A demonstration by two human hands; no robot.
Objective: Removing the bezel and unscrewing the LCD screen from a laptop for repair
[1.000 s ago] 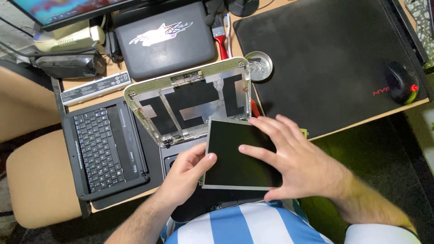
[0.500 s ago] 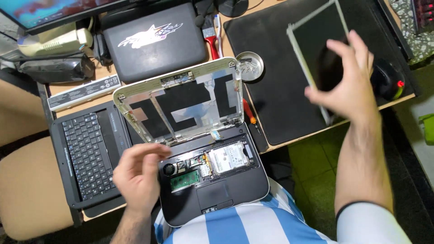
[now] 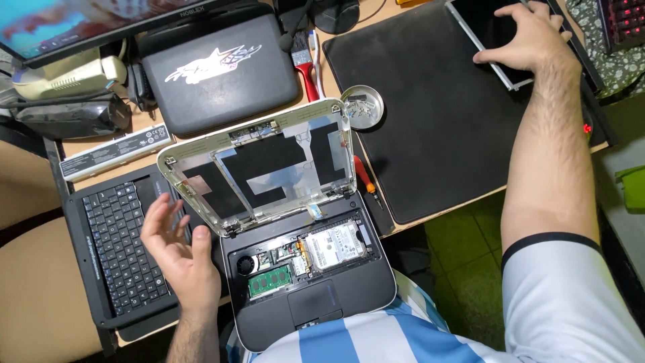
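A small dismantled laptop (image 3: 316,296) rests on my lap, its base open to show a green memory stick and a silver hard drive (image 3: 334,245). Its lid shell (image 3: 259,165) stands open with no screen inside. My right hand (image 3: 527,37) lies on a flat dark screen panel (image 3: 490,33) at the far right of the black desk mat (image 3: 430,121). My left hand (image 3: 178,252) hovers open over the edge of a removed black keyboard (image 3: 121,245), left of the laptop base, holding nothing.
A round metal dish (image 3: 363,106) with small screws sits behind the lid. A red-handled screwdriver (image 3: 364,178) lies beside the mat. A black netbook (image 3: 218,70), a white battery bar (image 3: 114,151), a monitor (image 3: 80,20) and a red brush (image 3: 306,70) crowd the back.
My right hand lifted the screen panel off the laptop base and carried it up to the far right of the mat. My left hand came off the panel and moved left.
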